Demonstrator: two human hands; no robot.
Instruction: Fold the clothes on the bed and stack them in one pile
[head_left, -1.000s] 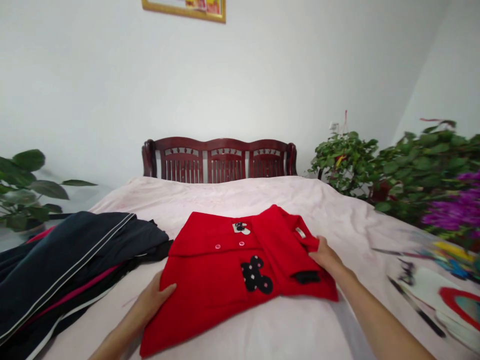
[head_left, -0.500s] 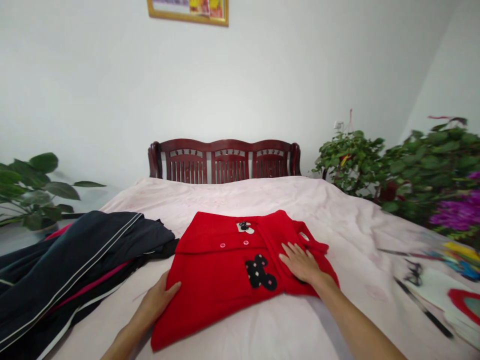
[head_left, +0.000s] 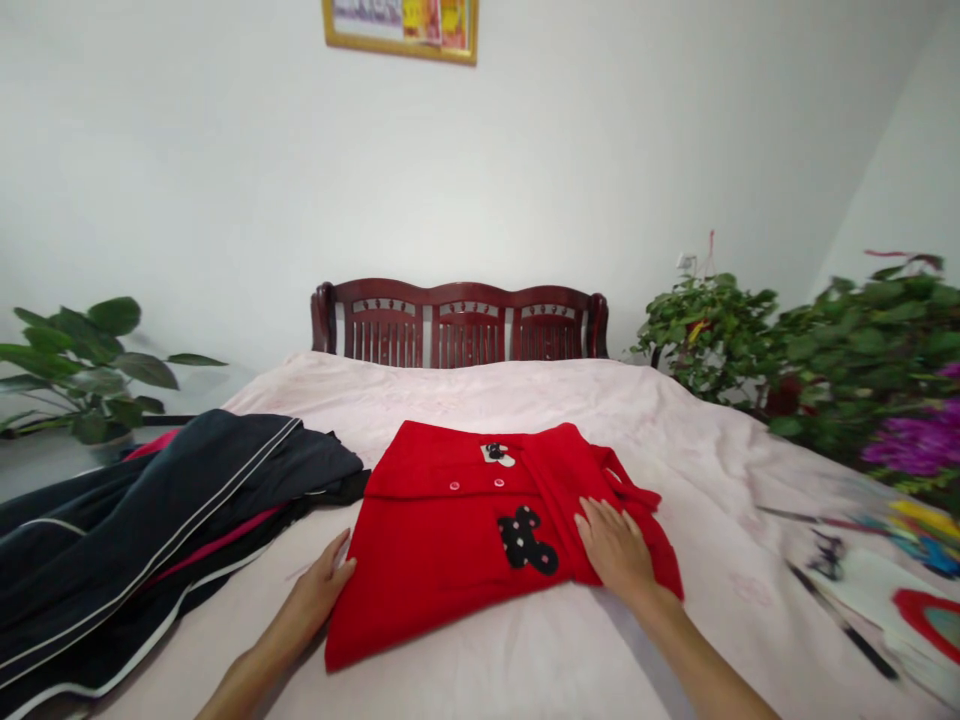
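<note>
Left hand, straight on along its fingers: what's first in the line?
The left hand points up-right at the red garment; its fingertips already meet that left edge, so the garment comes first.

No readable text anywhere: framed picture [head_left: 401, 28] on the wall too blurred, perhaps printed; small label at the red garment [head_left: 480, 530] collar illegible.

Right hand [head_left: 616, 547] flat on red garment [head_left: 450, 540], left hand [head_left: 321, 590] at its edge
</note>
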